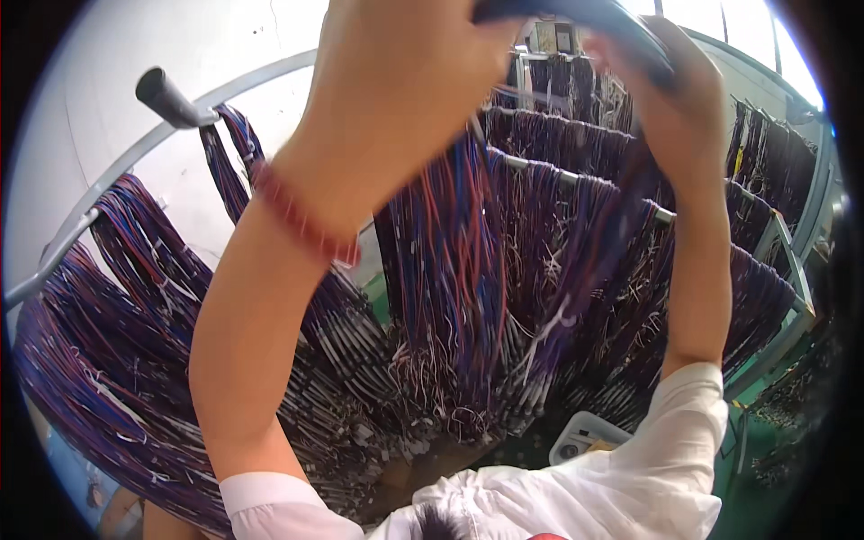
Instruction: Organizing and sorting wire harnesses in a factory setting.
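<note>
Both my arms are raised in front of me. My left hand (409, 63), with a red band (301, 220) on its wrist, is at the upper middle, its fingers partly cut off by the top edge. To its right, my right hand (688, 108) has its fingers curled in. A dark bundle of wires (621, 31) arcs between the two hands, both closed on it. Blurred strands hang below my right hand. Just beneath the hands, long wire harnesses (459, 243) in blue, red and purple drape over a metal rail.
More wire harnesses (90, 378) hang thickly on the left along a curved metal rail (261, 81) with a dark tube end (165, 97). Further rows hang behind on the right, on a metal frame (792, 256). A pale plastic container (585, 436) sits low near my right sleeve.
</note>
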Available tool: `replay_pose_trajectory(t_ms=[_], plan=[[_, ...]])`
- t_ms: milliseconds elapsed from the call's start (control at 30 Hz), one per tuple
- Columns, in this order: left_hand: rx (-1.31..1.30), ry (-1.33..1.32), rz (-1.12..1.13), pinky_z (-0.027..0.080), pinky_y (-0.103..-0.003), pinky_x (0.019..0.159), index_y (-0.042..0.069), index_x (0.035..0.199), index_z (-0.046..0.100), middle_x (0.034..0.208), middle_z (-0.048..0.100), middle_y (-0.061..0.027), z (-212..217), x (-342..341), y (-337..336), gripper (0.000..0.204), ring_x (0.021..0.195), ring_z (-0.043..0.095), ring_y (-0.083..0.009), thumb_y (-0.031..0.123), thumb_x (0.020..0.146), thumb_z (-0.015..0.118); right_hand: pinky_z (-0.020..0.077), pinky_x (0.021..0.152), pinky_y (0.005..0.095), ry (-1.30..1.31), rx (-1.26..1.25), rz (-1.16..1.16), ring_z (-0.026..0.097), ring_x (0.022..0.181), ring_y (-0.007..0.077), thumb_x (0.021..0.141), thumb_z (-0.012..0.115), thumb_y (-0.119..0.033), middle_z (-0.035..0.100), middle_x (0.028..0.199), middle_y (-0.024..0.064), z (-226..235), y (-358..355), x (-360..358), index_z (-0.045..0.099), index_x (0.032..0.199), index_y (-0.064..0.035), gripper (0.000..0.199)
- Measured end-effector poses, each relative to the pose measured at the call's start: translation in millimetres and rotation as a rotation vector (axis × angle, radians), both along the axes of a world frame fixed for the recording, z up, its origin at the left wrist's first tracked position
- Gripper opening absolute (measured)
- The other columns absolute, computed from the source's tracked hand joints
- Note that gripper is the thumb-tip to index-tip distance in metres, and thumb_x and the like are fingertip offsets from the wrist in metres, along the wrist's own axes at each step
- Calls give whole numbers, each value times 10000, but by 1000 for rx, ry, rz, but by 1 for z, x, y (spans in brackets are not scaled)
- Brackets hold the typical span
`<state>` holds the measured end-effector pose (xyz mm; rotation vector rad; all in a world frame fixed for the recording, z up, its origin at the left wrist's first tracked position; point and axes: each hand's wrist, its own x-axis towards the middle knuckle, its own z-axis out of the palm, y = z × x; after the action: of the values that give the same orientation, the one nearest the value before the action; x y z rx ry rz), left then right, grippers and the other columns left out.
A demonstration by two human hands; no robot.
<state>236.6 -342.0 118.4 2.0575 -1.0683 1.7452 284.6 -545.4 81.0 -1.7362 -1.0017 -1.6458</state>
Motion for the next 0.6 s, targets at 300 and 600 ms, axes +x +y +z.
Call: replay_pose_trajectory(t_ms=[300, 600], plan=[[-144, 1105, -285, 482, -224, 616, -18, 980, 615, 810, 638, -42, -124, -74, 64, 241, 688, 588, -73, -14, 747, 678, 473, 728, 210, 941, 23, 815, 564, 804, 60, 709, 701, 62, 614, 883, 29, -114, 54, -83, 585, 994, 45, 309], [-1034, 1392, -857, 288, -191, 443, 64, 898, 495, 621, 409, 39, -210, -204, 168, 118, 494, 357, -30, 143, 896, 583, 454, 658, 190, 940, -94, 1071, 556, 731, 47, 691, 635, 69, 630, 819, 23, -76, 185, -142, 618, 916, 44, 228]])
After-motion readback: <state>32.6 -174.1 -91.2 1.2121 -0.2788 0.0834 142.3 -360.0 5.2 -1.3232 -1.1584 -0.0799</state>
